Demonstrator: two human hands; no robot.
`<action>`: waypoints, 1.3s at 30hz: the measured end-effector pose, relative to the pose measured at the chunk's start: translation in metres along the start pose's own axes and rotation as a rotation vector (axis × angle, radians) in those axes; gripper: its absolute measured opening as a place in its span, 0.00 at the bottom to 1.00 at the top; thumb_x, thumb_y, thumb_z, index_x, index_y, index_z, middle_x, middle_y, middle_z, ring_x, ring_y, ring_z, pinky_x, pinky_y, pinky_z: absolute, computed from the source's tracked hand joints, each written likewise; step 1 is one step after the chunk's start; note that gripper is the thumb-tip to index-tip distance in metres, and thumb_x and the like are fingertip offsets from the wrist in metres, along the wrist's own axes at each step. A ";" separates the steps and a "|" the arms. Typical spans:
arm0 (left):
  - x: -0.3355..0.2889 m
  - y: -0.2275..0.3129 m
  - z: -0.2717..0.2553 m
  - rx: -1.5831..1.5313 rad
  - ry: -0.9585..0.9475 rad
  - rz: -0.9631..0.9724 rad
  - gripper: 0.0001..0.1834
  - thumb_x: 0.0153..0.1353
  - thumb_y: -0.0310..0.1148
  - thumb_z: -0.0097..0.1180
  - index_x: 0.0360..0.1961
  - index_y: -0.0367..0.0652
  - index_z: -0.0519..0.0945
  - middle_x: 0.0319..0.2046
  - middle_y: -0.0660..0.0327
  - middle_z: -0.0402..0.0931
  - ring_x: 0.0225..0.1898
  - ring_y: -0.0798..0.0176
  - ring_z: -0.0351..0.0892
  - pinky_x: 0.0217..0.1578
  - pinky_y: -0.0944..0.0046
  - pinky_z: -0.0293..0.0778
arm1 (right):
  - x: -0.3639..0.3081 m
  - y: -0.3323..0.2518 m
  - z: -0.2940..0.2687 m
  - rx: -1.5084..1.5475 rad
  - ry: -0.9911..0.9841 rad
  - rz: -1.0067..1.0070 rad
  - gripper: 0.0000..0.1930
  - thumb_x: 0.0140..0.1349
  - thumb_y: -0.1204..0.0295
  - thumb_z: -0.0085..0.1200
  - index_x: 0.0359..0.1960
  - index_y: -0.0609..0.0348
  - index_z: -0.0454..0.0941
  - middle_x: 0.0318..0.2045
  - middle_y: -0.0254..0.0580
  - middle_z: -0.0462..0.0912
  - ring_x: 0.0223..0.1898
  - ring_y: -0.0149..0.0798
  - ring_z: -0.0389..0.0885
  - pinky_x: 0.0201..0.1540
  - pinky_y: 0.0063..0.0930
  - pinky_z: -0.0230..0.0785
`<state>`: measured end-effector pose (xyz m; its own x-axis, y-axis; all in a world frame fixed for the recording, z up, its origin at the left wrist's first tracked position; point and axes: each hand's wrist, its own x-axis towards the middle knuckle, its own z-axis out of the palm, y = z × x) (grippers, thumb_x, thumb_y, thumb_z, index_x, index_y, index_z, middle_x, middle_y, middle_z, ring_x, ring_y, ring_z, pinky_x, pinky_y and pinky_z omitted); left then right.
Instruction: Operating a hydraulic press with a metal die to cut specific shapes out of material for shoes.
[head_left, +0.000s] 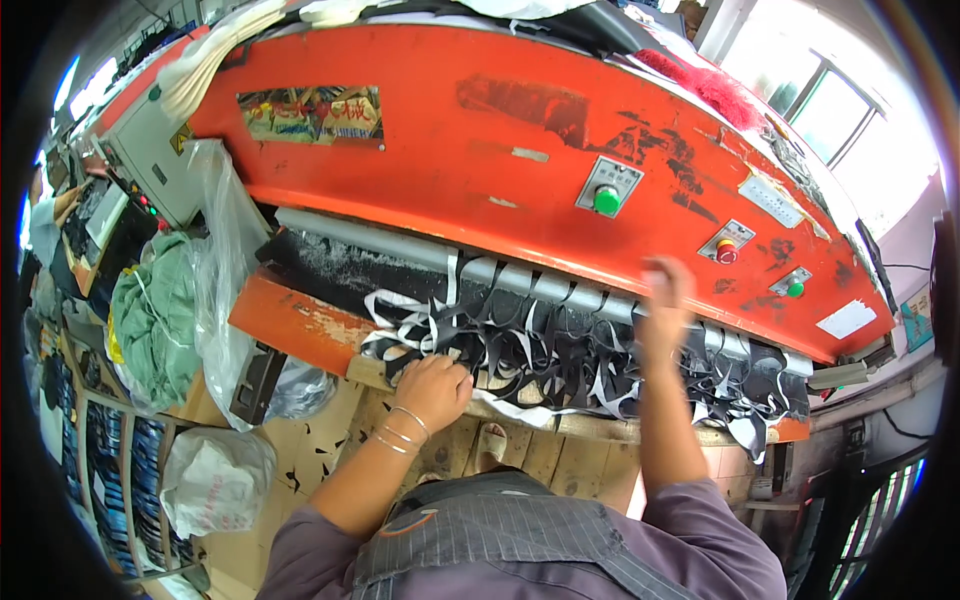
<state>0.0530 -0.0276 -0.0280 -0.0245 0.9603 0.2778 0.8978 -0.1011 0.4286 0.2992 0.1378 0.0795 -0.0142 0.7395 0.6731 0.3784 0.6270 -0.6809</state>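
A tangle of black-and-white strips, thin cut-out material (540,345), lies along the bed of a large orange machine (420,110). At the tangle's left end, my left hand (432,388) is closed, its bent fingers on the strips at the bed's front edge; the fingertips are partly hidden. My right hand (668,288) is raised over the far side of the bed, in front of the grey roller (390,243). Motion smears its fingers, so whether it holds anything does not show. Several strips hang straight down from the roller into the tangle.
Green buttons and a red knob (727,252) sit on the machine's front panel. To the left stand a clear plastic sheet (215,250), a green sack (155,315) and a white bag (218,480). Wooden slats (580,465) lie underfoot, with dark scraps on the floor nearby.
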 end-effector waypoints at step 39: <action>0.236 -0.088 0.056 -0.340 0.006 0.024 0.21 0.52 0.26 0.49 0.49 0.39 0.63 0.51 0.54 0.75 0.58 0.51 0.70 0.62 0.48 0.54 | 0.027 0.126 0.170 -0.381 -0.702 -0.243 0.23 0.44 0.55 0.68 0.35 0.57 0.76 0.57 0.68 0.69 0.63 0.64 0.64 0.65 0.53 0.56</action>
<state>-0.0070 0.2226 -0.0476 -0.0092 0.9552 0.2958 0.7005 -0.2050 0.6835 0.1891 0.2781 -0.0371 -0.6619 0.6541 0.3662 0.5758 0.7564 -0.3105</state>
